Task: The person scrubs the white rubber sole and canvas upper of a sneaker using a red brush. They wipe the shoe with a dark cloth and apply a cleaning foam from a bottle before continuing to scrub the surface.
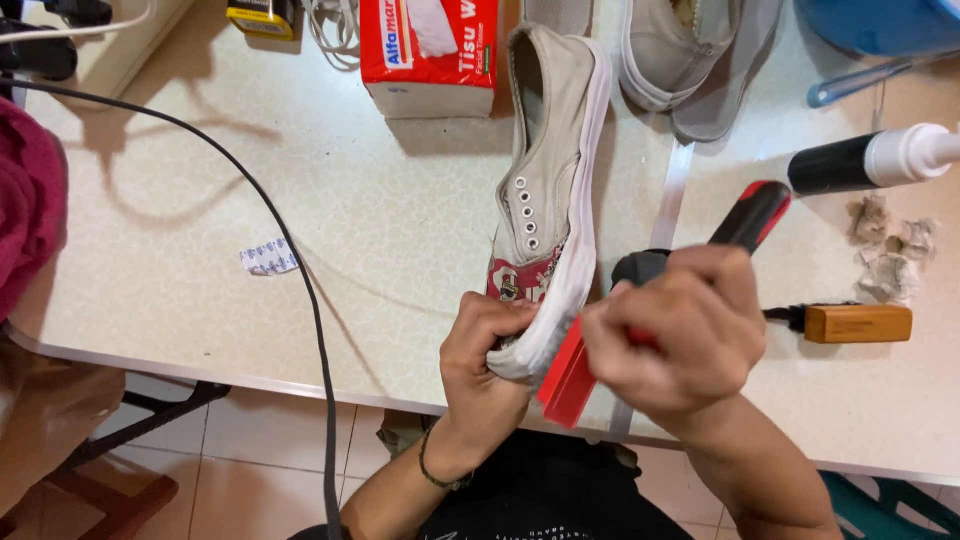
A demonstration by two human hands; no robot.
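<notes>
pale speckled table: left hand grips grey shoe, right hand fist-tight round red tool

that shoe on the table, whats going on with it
A person sits at a pale table working on a worn grey canvas shoe with no laces. The left hand grips its toe end at the table's near edge, fingers curled over the white sole. The right hand presses a red and black handled tool against the sole's side. A second shoe and a tissue box lie further back.
</notes>
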